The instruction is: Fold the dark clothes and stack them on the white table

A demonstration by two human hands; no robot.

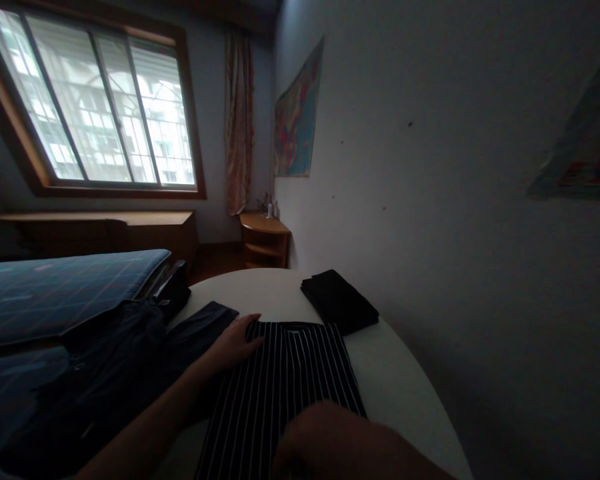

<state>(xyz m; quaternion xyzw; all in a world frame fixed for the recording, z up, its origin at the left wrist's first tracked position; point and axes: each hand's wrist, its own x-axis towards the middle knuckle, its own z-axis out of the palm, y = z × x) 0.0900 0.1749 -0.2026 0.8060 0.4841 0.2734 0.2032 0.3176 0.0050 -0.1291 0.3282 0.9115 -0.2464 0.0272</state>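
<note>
In the head view, the right hand (325,437) is nearest to the camera, dark and a little blurred, over the lower part of the striped cloth (293,370). Its fingers are bent down and mostly hidden, so I cannot tell whether they hold the cloth. The left hand (240,341) lies at the far left corner of the cloth, with the thumb apart from the fingers, wide and not closed around anything that I can see. The cloth, black with thin white lines, lies on the round white table (405,387), between the two other dark piles. Just beyond its far right corner is a folded black cloth (340,303), near the table's edge. To the left, dark clothes (125,353) spread under the left forearm, towards the blue bed (70,287). Farther back stand a desk (155,218) under the bright window (100,100) and a corner shelf (265,223) below the curtain (239,133); a map (300,120) hangs on the wall (430,200).
</note>
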